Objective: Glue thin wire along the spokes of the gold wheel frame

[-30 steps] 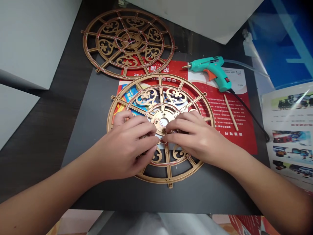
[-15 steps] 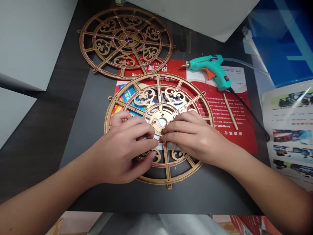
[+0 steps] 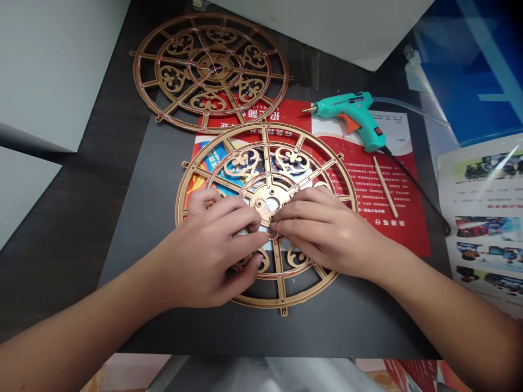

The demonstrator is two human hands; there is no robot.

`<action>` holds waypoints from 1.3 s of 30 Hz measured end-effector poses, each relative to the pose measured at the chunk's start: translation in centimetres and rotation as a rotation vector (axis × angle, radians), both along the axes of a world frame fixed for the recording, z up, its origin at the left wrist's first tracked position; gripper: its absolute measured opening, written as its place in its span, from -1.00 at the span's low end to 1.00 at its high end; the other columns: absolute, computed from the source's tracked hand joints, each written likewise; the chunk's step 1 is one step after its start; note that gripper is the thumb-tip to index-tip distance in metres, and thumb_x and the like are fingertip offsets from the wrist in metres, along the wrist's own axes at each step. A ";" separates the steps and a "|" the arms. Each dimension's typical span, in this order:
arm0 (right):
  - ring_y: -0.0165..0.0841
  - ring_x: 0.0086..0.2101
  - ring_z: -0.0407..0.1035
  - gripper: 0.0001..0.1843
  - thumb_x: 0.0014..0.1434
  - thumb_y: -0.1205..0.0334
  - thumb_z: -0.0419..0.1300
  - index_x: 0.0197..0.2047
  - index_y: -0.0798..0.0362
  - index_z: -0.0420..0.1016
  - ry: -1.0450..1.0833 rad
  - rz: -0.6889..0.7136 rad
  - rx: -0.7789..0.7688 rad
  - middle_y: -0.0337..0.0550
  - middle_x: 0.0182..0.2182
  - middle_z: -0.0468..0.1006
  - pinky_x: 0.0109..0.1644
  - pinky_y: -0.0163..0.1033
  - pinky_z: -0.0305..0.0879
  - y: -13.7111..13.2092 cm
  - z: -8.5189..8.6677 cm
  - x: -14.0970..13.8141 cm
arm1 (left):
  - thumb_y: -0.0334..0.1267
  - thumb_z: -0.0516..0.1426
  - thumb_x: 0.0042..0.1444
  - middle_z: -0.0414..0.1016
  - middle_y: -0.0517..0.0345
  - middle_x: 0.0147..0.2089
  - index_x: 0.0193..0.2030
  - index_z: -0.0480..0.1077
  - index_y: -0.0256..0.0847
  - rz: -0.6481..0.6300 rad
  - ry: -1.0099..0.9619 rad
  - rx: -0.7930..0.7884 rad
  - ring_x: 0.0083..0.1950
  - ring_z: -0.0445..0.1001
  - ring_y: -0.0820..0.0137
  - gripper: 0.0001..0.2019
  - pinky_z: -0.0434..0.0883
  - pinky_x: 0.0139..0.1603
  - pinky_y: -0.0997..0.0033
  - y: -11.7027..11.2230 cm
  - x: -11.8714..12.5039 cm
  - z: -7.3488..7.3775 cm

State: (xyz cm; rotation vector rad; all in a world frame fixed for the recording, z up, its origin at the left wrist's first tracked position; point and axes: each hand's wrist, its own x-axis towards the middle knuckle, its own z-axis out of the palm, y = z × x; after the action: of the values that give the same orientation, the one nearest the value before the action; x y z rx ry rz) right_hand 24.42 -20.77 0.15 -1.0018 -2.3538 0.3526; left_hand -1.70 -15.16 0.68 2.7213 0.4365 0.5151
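A gold-coloured round frame (image 3: 281,296) with spokes and scrollwork lies flat before me, thin red and white wire (image 3: 302,271) running along its rings. Both hands meet at the lower edge of its hub (image 3: 265,198). My left hand (image 3: 212,245) rests over the left side of the frame, fingers curled. Its index fingertip touches the hub edge near the wire, its thumb lies lower and apart, and what the curled fingers hold is hidden. My right hand (image 3: 322,228) is closed, with thumb and fingertips pinching the thin wire beside the hub.
A second wired frame (image 3: 196,117) lies behind, overlapping a red printed sheet (image 3: 392,239). To the right are a teal glue gun (image 3: 355,111) with a black cord and a thin wooden stick (image 3: 385,186). White boxes (image 3: 49,65) stand at the back and left; a printed page (image 3: 486,196) lies right.
My left index fingertip has shifted slightly right, closer to my right fingertips. The frame has moved very slightly; my right hand stays almost in place.
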 end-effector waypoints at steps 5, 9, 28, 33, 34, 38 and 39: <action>-0.20 -0.10 0.50 -0.83 0.46 0.42 0.25 -0.01 0.19 0.70 0.029 -0.009 -0.010 -0.05 -0.09 0.74 0.00 -0.06 0.45 0.0 -0.2 -0.1 | -0.28 0.12 0.40 0.57 0.11 -0.10 -0.06 0.52 -0.12 0.010 0.012 -0.014 -0.05 0.46 0.21 -0.87 0.15 0.10 0.01 -0.1 0.0 0.0; -0.19 -0.10 0.47 -0.79 0.49 0.42 0.20 -0.03 0.17 0.70 -0.013 0.000 -0.021 -0.04 -0.08 0.73 0.01 -0.05 0.44 0.1 0.0 0.0 | -0.28 0.13 0.39 0.55 0.10 -0.11 -0.08 0.51 -0.13 0.000 0.007 -0.013 -0.06 0.45 0.21 -0.88 0.15 0.07 0.02 -0.1 0.1 -0.2; -0.19 -0.06 0.50 -0.78 0.53 0.36 0.18 -0.05 0.09 0.70 -0.039 0.010 -0.005 -0.03 -0.06 0.74 0.01 -0.03 0.47 -0.2 0.4 0.4 | -0.30 0.13 0.37 0.57 0.11 -0.11 -0.01 0.52 -0.11 -0.006 0.012 -0.019 -0.07 0.47 0.21 -0.85 0.16 0.05 0.02 -0.2 0.1 -0.1; -0.17 -0.05 0.49 -0.81 0.49 0.39 0.21 -0.05 0.13 0.69 -0.018 0.015 -0.025 0.00 -0.06 0.73 0.04 0.00 0.51 -0.3 0.3 0.5 | -0.30 0.14 0.37 0.56 0.09 -0.08 0.04 0.51 -0.11 -0.012 0.014 0.010 -0.06 0.46 0.21 -0.82 0.19 0.07 0.01 -0.4 0.1 -0.4; -0.16 -0.04 0.48 -0.81 0.49 0.39 0.21 -0.04 0.14 0.69 -0.016 0.015 -0.036 0.01 -0.05 0.72 0.06 0.01 0.51 -0.3 0.3 0.5 | -0.30 0.13 0.37 0.56 0.09 -0.08 0.06 0.50 -0.10 -0.014 0.013 0.013 -0.05 0.46 0.20 -0.81 0.19 0.08 0.01 -0.4 0.1 -0.5; -0.17 -0.02 0.47 -0.81 0.49 0.38 0.19 -0.03 0.12 0.67 -0.019 0.010 -0.050 0.02 -0.05 0.72 0.09 0.01 0.51 -0.3 0.3 0.6 | -0.29 0.13 0.38 0.57 0.07 -0.04 0.13 0.49 -0.08 -0.021 0.010 0.020 -0.01 0.47 0.19 -0.76 0.21 0.10 0.01 -0.4 0.0 -0.7; -0.17 -0.02 0.47 -0.81 0.50 0.37 0.19 -0.03 0.10 0.67 -0.021 0.011 -0.044 0.02 -0.05 0.72 0.08 0.01 0.51 -0.3 0.3 0.6 | -0.29 0.13 0.37 0.57 0.08 -0.04 0.12 0.49 -0.08 -0.020 0.015 0.019 -0.02 0.48 0.19 -0.76 0.20 0.10 0.00 -0.4 0.0 -0.6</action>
State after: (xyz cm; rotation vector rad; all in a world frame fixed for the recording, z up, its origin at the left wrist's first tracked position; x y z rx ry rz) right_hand 25.00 -21.11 0.46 -1.0180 -2.3803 0.4013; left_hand -1.69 -15.53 0.04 2.7467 0.4098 0.4969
